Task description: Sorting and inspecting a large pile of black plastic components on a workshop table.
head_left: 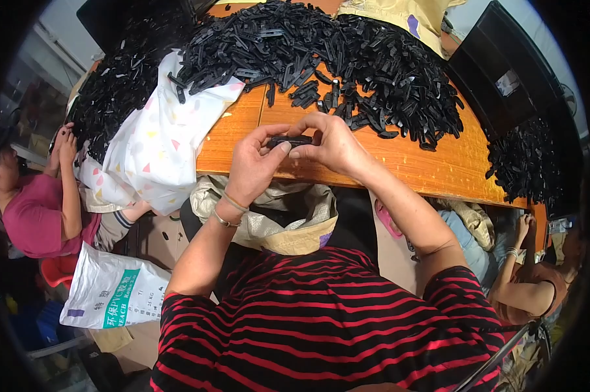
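Between my two hands, just above the table's front edge, is a slim black plastic piece point(291, 140). My left hand point(254, 163) pinches its left end between thumb and fingers. The thumb and fingers of my right hand point(332, 145) close on its right end. What exact kind of part it is cannot be made out. Beyond my hands, a large heap of similar black plastic pieces point(262, 42) covers the far part of the wooden table point(233, 127). Below my hands, an open woven sack point(278, 240) rests at my lap, its inside dark.
A white patterned cloth point(154, 134) drapes over the table edge at left. A printed white bag point(115, 291) stands at lower left. Co-workers sit at left point(40, 212) and right point(530, 287), beside more black pieces. A black upright panel point(497, 72) rises at the right.
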The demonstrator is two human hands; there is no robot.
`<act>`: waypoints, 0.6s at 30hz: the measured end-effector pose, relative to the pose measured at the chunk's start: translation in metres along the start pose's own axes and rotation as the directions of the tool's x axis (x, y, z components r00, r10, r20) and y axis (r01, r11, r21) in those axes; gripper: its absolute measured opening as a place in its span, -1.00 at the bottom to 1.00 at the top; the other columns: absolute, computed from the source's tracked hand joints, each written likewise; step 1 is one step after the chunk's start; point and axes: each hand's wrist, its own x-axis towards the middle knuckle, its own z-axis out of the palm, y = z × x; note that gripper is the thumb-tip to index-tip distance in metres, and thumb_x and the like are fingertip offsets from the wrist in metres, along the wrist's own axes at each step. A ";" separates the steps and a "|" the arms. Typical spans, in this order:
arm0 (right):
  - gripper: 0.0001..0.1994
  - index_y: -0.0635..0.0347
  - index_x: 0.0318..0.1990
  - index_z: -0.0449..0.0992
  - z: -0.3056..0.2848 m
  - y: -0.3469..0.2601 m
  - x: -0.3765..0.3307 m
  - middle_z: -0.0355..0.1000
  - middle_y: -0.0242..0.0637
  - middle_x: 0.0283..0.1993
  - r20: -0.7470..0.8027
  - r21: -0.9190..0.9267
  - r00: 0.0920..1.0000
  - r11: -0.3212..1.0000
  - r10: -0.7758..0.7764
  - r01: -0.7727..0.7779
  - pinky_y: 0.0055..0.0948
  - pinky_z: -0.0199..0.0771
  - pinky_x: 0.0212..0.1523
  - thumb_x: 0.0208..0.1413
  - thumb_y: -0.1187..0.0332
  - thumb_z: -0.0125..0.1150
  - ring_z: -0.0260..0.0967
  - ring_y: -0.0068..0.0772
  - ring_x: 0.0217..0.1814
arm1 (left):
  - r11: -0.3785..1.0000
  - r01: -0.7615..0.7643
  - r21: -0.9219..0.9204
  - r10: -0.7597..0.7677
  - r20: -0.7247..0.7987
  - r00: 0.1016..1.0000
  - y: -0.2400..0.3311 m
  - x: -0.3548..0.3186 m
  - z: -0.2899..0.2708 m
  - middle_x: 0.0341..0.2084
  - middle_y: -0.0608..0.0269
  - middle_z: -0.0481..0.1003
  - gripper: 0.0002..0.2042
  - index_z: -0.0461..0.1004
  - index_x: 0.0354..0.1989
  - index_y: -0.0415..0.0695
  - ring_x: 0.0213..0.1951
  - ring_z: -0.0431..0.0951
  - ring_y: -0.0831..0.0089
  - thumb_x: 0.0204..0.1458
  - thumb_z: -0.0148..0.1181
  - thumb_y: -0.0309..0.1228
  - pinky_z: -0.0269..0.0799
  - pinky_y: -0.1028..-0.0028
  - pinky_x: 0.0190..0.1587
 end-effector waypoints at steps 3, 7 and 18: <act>-0.62 0.34 -0.20 0.51 0.005 0.011 0.002 0.51 -0.30 -0.34 0.068 0.117 0.988 0.983 0.137 -0.144 -0.51 0.40 -0.43 -0.21 0.40 0.49 0.41 -0.56 -0.41 | 0.997 -0.048 0.059 0.047 0.028 0.999 0.004 -0.002 0.003 -0.20 0.31 0.47 -0.68 0.37 0.05 -0.30 -0.23 0.45 0.70 0.09 0.12 -0.58 0.40 0.68 -0.17; -0.63 0.34 -0.30 0.49 0.014 0.019 0.000 0.49 -0.35 -0.43 0.051 0.180 0.981 0.965 0.186 -0.193 -0.54 0.38 -0.46 -0.24 0.37 0.53 0.36 -0.65 -0.47 | 0.957 -0.156 0.245 0.156 0.020 0.988 0.004 -0.004 0.004 -0.27 0.34 0.45 -0.71 0.38 0.01 -0.28 -0.27 0.43 0.71 0.09 0.10 -0.60 0.37 0.69 -0.19; -0.65 0.28 -0.33 0.49 0.025 0.010 -0.017 0.50 -0.08 -0.43 -0.058 0.058 0.972 0.973 0.229 -0.226 -0.30 0.46 -0.33 -0.25 0.32 0.49 0.51 -0.11 -0.34 | 0.975 -0.024 0.223 0.028 -0.017 0.999 -0.012 -0.008 0.002 -0.34 0.34 0.48 -0.73 0.40 -0.04 -0.31 -0.33 0.44 0.72 0.07 0.16 -0.57 0.37 0.69 -0.29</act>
